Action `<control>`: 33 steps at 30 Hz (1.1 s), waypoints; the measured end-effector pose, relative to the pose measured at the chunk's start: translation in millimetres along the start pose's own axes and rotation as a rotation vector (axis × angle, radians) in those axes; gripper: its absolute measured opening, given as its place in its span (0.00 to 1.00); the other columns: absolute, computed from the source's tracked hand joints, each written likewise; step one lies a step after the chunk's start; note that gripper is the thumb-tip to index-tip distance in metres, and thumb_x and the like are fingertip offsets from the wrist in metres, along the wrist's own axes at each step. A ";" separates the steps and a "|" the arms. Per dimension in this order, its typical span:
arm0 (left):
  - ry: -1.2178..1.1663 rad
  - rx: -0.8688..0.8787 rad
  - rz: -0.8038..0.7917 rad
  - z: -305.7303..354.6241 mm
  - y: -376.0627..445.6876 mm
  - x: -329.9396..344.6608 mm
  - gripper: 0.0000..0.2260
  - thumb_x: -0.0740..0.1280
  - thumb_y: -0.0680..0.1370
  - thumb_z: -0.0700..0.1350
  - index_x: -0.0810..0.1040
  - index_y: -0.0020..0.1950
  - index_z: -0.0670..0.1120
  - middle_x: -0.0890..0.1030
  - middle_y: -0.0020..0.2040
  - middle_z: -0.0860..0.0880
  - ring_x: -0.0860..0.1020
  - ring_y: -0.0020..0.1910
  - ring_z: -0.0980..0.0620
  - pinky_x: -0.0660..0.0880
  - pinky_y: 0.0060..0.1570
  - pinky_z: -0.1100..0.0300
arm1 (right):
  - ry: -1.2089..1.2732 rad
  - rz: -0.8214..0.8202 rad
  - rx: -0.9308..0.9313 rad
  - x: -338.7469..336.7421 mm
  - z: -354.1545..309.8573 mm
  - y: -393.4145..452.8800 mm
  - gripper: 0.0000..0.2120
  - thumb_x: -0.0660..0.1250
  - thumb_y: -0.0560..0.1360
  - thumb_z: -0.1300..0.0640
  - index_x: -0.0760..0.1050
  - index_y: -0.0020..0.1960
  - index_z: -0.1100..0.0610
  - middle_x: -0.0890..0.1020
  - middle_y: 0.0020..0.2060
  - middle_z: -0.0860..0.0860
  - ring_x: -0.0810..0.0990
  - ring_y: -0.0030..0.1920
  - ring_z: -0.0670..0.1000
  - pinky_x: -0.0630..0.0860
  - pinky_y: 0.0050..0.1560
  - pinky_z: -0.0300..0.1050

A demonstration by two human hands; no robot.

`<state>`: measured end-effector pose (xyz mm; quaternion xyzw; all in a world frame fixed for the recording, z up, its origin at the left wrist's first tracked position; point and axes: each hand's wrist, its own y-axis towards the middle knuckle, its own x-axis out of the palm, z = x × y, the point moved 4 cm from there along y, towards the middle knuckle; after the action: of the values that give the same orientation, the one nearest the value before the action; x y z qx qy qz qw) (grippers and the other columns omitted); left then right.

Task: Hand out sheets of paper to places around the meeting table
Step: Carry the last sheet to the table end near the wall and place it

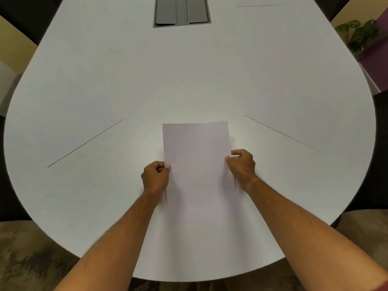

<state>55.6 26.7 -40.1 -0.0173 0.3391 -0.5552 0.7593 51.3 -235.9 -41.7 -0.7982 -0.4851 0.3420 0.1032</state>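
From the head camera, both hands are pinched shut on a sheet of paper. The left hand grips the left long edge and the right hand grips the right long edge. The hands are apart, with the paper between them.

The paper sits right in front of the person, over the near end of the tabletop. Its long side points straight away from the person, toward the middle of the table. Both hands are about the same way along it, so neither is much nearer. I cannot tell if it is one sheet or a thin stack, or if it lies flat on the tabletop or is lifted a little.

The paper is thin, plain and white, shaped like a tall box. The tabletop is smooth, white and round at this end. Thin dark lines on the left, the right and far right look like the edges of sheets at other places. A gray metal flap box sits in the middle, far off.
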 end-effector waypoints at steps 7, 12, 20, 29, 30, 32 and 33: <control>-0.042 0.009 0.039 17.2 -6.7 -16.9 0.06 0.71 0.77 0.41 0.82 0.51 0.40 0.81 0.45 0.46 0.80 0.46 0.48 0.76 0.49 0.59 | 0.106 -0.066 -0.096 -12.1 -19.1 -7.2 0.05 0.73 0.72 0.62 0.81 0.49 0.58 0.82 0.46 0.52 0.81 0.47 0.52 0.79 0.52 0.44; -0.132 0.010 0.055 32.5 -13.3 -46.0 0.05 0.75 0.73 0.39 0.81 0.41 0.46 0.83 0.42 0.46 0.83 0.46 0.44 0.81 0.53 0.50 | 0.133 -0.138 -0.180 -17.8 -48.0 -21.0 0.02 0.73 0.72 0.63 0.81 0.42 0.59 0.83 0.42 0.54 0.82 0.42 0.52 0.80 0.42 0.43; -0.288 0.006 0.120 42.2 -42.6 -124.2 0.04 0.75 0.72 0.35 0.82 0.45 0.38 0.84 0.45 0.42 0.83 0.45 0.45 0.82 0.45 0.56 | 0.130 -0.272 -0.328 -1.8 -103.4 -61.0 0.01 0.73 0.72 0.63 0.82 0.43 0.59 0.84 0.42 0.55 0.83 0.42 0.54 0.82 0.46 0.47; -0.347 0.018 0.308 7.6 -96.2 -240.7 0.03 0.74 0.74 0.37 0.82 0.46 0.38 0.84 0.46 0.42 0.84 0.44 0.45 0.82 0.48 0.51 | 0.096 -0.511 -0.494 60.8 -142.3 -142.8 0.04 0.74 0.72 0.61 0.83 0.45 0.61 0.85 0.42 0.56 0.85 0.44 0.57 0.83 0.48 0.52; -0.350 0.019 0.343 2.9 -103.4 -254.7 0.03 0.73 0.74 0.38 0.82 0.46 0.39 0.84 0.46 0.42 0.84 0.44 0.46 0.83 0.48 0.51 | 0.094 -0.539 -0.515 69.4 -147.4 -154.2 0.04 0.74 0.72 0.61 0.83 0.45 0.61 0.85 0.42 0.56 0.85 0.44 0.57 0.83 0.48 0.52; -0.370 0.023 0.413 -7.9 -118.4 -282.4 0.02 0.73 0.75 0.38 0.82 0.45 0.39 0.84 0.46 0.42 0.84 0.44 0.46 0.83 0.47 0.51 | 0.093 -0.597 -0.554 87.2 -156.4 -178.1 0.04 0.74 0.72 0.61 0.83 0.46 0.62 0.85 0.42 0.56 0.85 0.45 0.57 0.83 0.49 0.51; -0.380 0.030 0.447 -12.9 -126.3 -296.0 0.02 0.73 0.75 0.39 0.82 0.44 0.40 0.84 0.46 0.42 0.84 0.44 0.46 0.83 0.46 0.52 | 0.094 -0.630 -0.569 96.1 -160.4 -191.1 0.05 0.74 0.73 0.61 0.83 0.46 0.62 0.85 0.43 0.56 0.85 0.45 0.57 0.83 0.49 0.50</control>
<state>-101.7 235.9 147.5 -0.0348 0.1781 -0.3660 0.9127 48.9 -30.8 129.8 -0.6222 -0.7752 0.1093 0.0003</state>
